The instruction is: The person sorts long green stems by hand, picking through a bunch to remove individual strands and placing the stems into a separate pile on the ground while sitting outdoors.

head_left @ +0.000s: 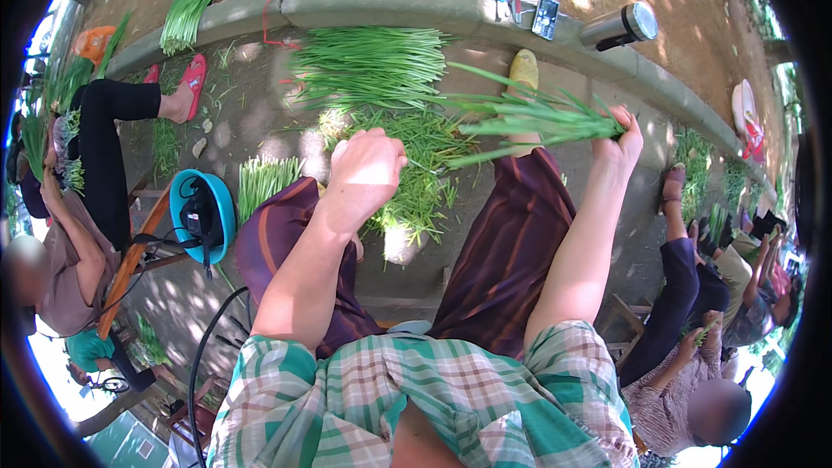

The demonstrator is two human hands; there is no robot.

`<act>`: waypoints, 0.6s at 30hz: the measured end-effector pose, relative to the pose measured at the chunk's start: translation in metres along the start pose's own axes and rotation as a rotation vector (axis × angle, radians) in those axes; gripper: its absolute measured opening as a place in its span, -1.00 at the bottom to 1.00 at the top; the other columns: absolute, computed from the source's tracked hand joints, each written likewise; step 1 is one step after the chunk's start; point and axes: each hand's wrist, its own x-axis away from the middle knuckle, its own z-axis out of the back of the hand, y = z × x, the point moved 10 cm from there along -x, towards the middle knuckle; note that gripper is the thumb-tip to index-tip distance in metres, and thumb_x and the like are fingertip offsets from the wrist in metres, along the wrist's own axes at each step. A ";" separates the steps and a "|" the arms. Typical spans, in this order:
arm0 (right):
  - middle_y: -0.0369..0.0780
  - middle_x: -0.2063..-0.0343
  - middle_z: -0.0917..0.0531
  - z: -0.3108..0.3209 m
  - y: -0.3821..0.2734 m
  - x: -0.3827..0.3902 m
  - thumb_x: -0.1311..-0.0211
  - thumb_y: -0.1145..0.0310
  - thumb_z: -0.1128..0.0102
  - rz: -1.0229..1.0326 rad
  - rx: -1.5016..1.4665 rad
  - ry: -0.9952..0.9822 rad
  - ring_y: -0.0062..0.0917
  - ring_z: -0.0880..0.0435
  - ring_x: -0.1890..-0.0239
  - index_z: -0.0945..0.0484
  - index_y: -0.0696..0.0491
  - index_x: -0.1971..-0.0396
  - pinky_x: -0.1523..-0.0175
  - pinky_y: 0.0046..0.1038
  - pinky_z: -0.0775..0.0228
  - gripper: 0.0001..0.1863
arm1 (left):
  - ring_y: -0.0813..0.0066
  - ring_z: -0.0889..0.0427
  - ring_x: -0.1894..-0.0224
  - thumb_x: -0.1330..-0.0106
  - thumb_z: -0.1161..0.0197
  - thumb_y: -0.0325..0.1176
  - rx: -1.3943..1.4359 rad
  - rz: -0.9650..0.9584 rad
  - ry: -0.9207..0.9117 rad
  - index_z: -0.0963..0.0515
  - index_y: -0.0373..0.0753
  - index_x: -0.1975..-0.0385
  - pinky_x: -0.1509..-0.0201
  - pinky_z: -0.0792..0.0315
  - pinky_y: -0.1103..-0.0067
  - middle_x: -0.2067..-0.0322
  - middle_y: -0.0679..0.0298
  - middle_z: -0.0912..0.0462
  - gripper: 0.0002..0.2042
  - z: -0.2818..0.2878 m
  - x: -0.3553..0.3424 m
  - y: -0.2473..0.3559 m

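Observation:
My right hand is closed around one end of a bunch of long green chive-like stalks. The stalks fan out leftward, their loose ends hanging over the ground between my feet. My left hand is a fist above my right-bent knee area; whatever it may hold is hidden. Beneath and beside that fist lies a loose heap of short green cuttings. Beyond it a thick row of long stalks lies lined up against the kerb. Another bundle stands upright, pale tips up, left of my knee.
A steel flask and a phone sit on the stone kerb. At left stands a blue basin with a black bag inside. People sit close on both sides. A further green bundle lies over the kerb.

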 end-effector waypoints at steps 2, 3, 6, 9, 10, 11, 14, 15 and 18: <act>-0.38 0.65 -0.31 -0.013 -0.009 0.014 -0.37 0.43 0.16 -0.081 -0.133 -0.143 -0.65 -0.33 0.63 -0.31 0.16 0.34 0.51 -0.61 -0.34 -0.88 | 0.11 -0.58 0.24 -0.17 -0.22 -0.32 -0.023 0.014 -0.056 -0.65 -0.25 0.41 0.13 -0.43 0.27 0.43 0.12 -0.60 -0.85 -0.006 0.000 0.004; -0.38 0.65 -0.31 -0.017 -0.016 0.019 -0.37 0.44 0.16 -0.081 -0.139 -0.192 -0.65 -0.33 0.62 -0.31 0.16 0.34 0.50 -0.61 -0.34 -0.89 | 0.11 -0.58 0.25 -0.17 -0.22 -0.32 -0.045 0.021 -0.081 -0.66 -0.23 0.41 0.14 -0.43 0.27 0.42 0.13 -0.60 -0.85 -0.008 -0.001 0.005; -0.38 0.66 -0.31 -0.019 -0.031 0.029 -0.31 0.53 0.17 -0.108 -0.164 -0.290 -0.66 -0.33 0.62 -0.31 0.19 0.34 0.47 -0.63 -0.35 -0.94 | 0.11 -0.62 0.22 -0.16 -0.19 -0.36 -0.126 0.046 -0.202 -0.66 -0.20 0.38 0.14 -0.46 0.29 0.37 0.10 -0.64 -0.86 -0.022 -0.001 0.007; -0.36 0.66 -0.30 -0.019 -0.033 0.033 -0.25 0.59 0.18 -0.112 -0.195 -0.311 -0.66 -0.34 0.62 -0.31 0.21 0.36 0.49 -0.64 -0.37 -0.95 | 0.11 -0.65 0.23 -0.14 -0.14 -0.42 -0.176 0.071 -0.331 -0.66 -0.18 0.35 0.12 -0.49 0.31 0.36 0.08 -0.68 -0.84 -0.041 -0.002 0.004; -0.36 0.66 -0.30 -0.018 -0.034 0.033 -0.26 0.58 0.17 -0.107 -0.192 -0.305 -0.66 -0.35 0.62 -0.31 0.21 0.35 0.49 -0.64 -0.38 -0.95 | 0.11 -0.65 0.24 -0.15 -0.14 -0.41 -0.178 0.063 -0.345 -0.66 -0.18 0.35 0.12 -0.49 0.30 0.38 0.09 -0.68 -0.84 -0.046 -0.002 0.004; -0.36 0.66 -0.30 -0.018 -0.035 0.034 -0.26 0.57 0.17 -0.102 -0.188 -0.300 -0.66 -0.35 0.62 -0.31 0.21 0.34 0.49 -0.64 -0.38 -0.95 | 0.10 -0.65 0.24 -0.16 -0.14 -0.40 -0.180 0.054 -0.358 -0.66 -0.18 0.35 0.13 -0.49 0.29 0.39 0.10 -0.68 -0.84 -0.053 -0.002 0.004; -0.37 0.65 -0.31 -0.016 -0.035 0.036 -0.28 0.55 0.16 -0.080 -0.177 -0.280 -0.67 -0.36 0.62 -0.31 0.21 0.31 0.50 -0.64 -0.38 -0.93 | 0.12 -0.64 0.24 -0.18 -0.16 -0.36 -0.169 0.093 -0.446 -0.66 -0.18 0.35 0.12 -0.48 0.28 0.39 0.13 -0.67 -0.85 -0.052 -0.001 0.016; -0.37 0.65 -0.31 -0.016 -0.034 0.036 -0.29 0.54 0.15 -0.072 -0.172 -0.273 -0.67 -0.36 0.62 -0.32 0.21 0.29 0.50 -0.64 -0.38 -0.92 | 0.13 -0.64 0.23 -0.20 -0.16 -0.34 -0.163 0.117 -0.481 -0.65 -0.18 0.35 0.11 -0.47 0.28 0.38 0.14 -0.67 -0.85 -0.051 0.001 0.020; -0.38 0.64 -0.32 -0.022 -0.030 0.038 -0.32 0.50 0.15 -0.090 -0.166 -0.317 -0.67 -0.35 0.62 -0.32 0.22 0.25 0.49 -0.63 -0.37 -0.89 | 0.12 -0.61 0.23 -0.23 -0.18 -0.28 -0.201 -0.130 -0.196 -0.65 -0.17 0.34 0.10 -0.45 0.27 0.38 0.15 -0.63 -0.84 -0.049 -0.001 0.026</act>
